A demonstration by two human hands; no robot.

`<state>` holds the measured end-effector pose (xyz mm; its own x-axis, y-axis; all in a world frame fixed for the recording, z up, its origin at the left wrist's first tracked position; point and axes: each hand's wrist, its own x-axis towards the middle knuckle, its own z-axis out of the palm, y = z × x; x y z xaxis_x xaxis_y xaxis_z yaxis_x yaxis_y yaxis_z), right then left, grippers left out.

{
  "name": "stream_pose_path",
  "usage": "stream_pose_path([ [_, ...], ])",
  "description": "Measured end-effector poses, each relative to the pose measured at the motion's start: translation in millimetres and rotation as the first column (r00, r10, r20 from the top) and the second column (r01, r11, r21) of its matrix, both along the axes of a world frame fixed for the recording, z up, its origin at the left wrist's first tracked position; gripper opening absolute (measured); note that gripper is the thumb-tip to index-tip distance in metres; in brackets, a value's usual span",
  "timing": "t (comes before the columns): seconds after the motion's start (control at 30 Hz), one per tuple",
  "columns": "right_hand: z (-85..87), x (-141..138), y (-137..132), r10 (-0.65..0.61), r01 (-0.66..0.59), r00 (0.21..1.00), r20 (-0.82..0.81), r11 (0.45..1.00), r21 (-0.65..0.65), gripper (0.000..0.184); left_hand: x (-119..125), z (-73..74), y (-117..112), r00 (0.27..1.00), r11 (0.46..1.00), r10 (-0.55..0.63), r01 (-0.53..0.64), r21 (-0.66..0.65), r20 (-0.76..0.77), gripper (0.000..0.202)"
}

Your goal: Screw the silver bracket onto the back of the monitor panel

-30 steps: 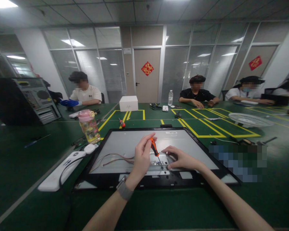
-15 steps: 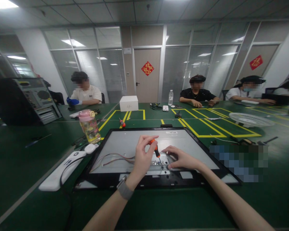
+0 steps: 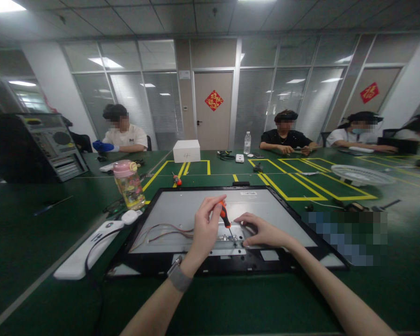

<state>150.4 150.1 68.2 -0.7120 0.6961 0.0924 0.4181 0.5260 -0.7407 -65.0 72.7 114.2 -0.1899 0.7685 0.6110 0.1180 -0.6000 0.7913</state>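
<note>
A monitor panel (image 3: 182, 207) lies back-up on the green table in a black frame. My left hand (image 3: 205, 231) pinches an orange-handled screwdriver (image 3: 225, 216) near its top, tip down on a small metal bracket (image 3: 227, 239) near the panel's front edge. My right hand (image 3: 262, 231) rests palm down just right of the tip, fingers curled on the bracket. Thin coloured wires (image 3: 164, 230) run leftward across the panel.
A white power strip (image 3: 86, 249) and a small white case (image 3: 129, 216) lie left of the panel, with a pink-lidded bottle (image 3: 129, 184) behind. A computer case (image 3: 38, 147) stands far left. A white box (image 3: 186, 150), a fan grille (image 3: 360, 174) and several seated people are beyond.
My left fingers shifted slightly round the screwdriver handle as it turned. Both hands stayed in place over the bracket.
</note>
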Motion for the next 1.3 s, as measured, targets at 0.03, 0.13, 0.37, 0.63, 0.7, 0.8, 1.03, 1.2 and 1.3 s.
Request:
stream_pose_path([
  [0.03,-0.7,0.1,0.4,-0.001,0.001,1.0,-0.002,1.0,-0.002,0.07,-0.1,0.4,0.0,0.999,0.999,-0.029,0.029,-0.013,0.017,0.027],
  [0.13,-2.4,0.5,1.5,-0.002,0.002,1.0,-0.004,1.0,0.005,0.071,0.0,1.3,0.2,0.994,0.995,-0.087,0.09,-0.053,0.07,0.031],
  [0.37,-0.7,0.3,1.2,0.019,-0.019,1.0,0.002,1.0,0.018,0.071,1.8,2.0,-0.8,1.0,1.0,0.004,-0.004,0.011,0.016,0.016],
  [0.63,-0.9,0.5,1.4,0.016,-0.016,1.0,0.001,0.999,0.028,0.072,4.1,-0.5,-2.2,0.991,0.991,-0.118,0.122,-0.062,0.059,0.027],
  [0.7,0.4,0.3,0.6,0.014,-0.014,1.0,0.006,1.0,0.023,0.072,4.2,-1.0,-1.6,0.999,0.999,-0.041,0.042,-0.032,0.028,0.021],
  [0.8,1.5,0.0,-0.2,0.015,-0.015,1.0,0.003,1.0,0.022,0.071,3.5,-1.0,-1.4,1.0,1.0,0.018,-0.018,-0.021,0.001,0.021],
  [1.03,0.2,-0.3,0.6,0.006,-0.006,1.0,0.007,1.0,0.029,0.072,3.6,-1.2,-2.7,1.0,1.0,-0.008,0.008,-0.007,-0.004,0.021],
  [1.2,0.7,-0.2,0.5,0.006,-0.006,1.0,0.015,1.0,0.02,0.071,3.8,-0.3,-3.0,1.0,1.0,0.003,-0.003,-0.001,0.021,0.026],
  [1.3,1.3,0.0,0.2,0.008,-0.009,1.0,0.016,1.0,0.014,0.071,3.1,0.2,-2.7,1.0,1.0,-0.003,0.002,0.014,0.022,0.023],
])
